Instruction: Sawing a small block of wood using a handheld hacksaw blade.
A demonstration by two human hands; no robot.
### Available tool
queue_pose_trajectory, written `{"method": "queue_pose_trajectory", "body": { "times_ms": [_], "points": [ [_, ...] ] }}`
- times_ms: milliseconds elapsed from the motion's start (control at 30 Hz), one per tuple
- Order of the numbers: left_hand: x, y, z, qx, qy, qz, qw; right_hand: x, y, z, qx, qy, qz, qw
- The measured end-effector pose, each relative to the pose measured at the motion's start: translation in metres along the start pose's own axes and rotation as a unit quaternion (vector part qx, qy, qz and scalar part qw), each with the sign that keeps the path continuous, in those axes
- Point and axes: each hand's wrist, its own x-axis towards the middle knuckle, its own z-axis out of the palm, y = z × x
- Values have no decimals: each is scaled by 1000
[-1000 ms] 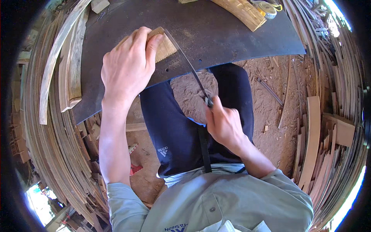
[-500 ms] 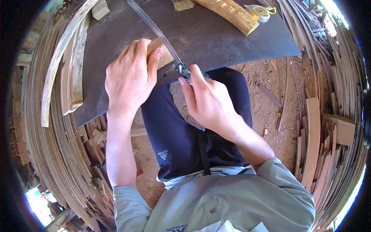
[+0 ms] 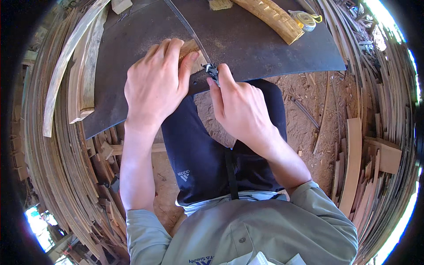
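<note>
My left hand (image 3: 154,86) has its fingers curled over a small pale wood block (image 3: 197,62) on the dark tabletop (image 3: 265,59), near its front edge. My right hand (image 3: 238,104) grips the dark handle of a hand saw (image 3: 190,30), closed around it just right of my left hand. The saw's long narrow blade runs away from me toward the back, along the block's right side; whether the teeth sit in a cut is hard to tell. Part of the block is hidden under my left fingers.
A yellowish curved wood piece (image 3: 271,22) and a tape measure (image 3: 304,20) lie at the back right of the tabletop. Long strips (image 3: 66,70) and a small pale block (image 3: 121,5) are at left. Lumber stacks (image 3: 48,159) line both sides, above a dirt floor with offcuts.
My right hand with the saw has moved up and forward from near my lap to beside the block, the blade now reaching farther back. My left hand has shifted slightly right, still on the block.
</note>
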Motion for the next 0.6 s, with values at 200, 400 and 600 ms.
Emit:
{"method": "queue_pose_trajectory", "body": {
  "times_ms": [200,400,600],
  "points": [
    [-2,4,0,9,26,7,1000,-14,2,7,-6,3,13,1000],
    [4,-10,4,6,-15,-42,999,-79,14,7,35,-37,61,997],
    [2,-17,3,2,-30,-66,997,-132,32,-17,33,-53,78,995]
  ]
}}
